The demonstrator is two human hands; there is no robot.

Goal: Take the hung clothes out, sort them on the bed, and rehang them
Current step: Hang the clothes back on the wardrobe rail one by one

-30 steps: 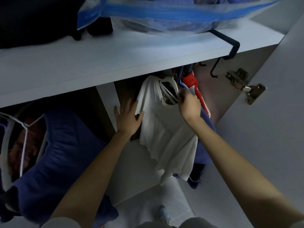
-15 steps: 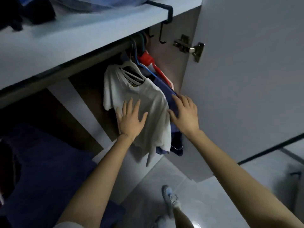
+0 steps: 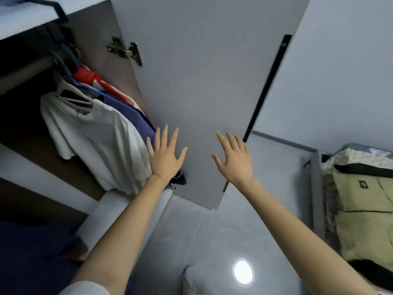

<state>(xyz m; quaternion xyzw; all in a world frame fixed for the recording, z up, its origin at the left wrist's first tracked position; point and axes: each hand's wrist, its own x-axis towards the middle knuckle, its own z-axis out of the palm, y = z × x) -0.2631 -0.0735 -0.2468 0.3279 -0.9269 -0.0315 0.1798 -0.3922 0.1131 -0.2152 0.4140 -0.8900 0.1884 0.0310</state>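
both left hand (image 3: 165, 159) and right hand (image 3: 235, 161) now off the white shirt (image 3: 100, 141)

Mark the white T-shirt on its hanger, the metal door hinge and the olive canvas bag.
white T-shirt (image 3: 100, 143): head view, chest panel.
metal door hinge (image 3: 125, 51): head view, central bracket.
olive canvas bag (image 3: 365, 231): head view, front panel.

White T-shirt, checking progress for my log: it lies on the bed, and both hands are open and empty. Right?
No. In the head view the white T-shirt hangs on a hanger in the wardrobe, not on the bed. The left hand and right hand are open and empty.
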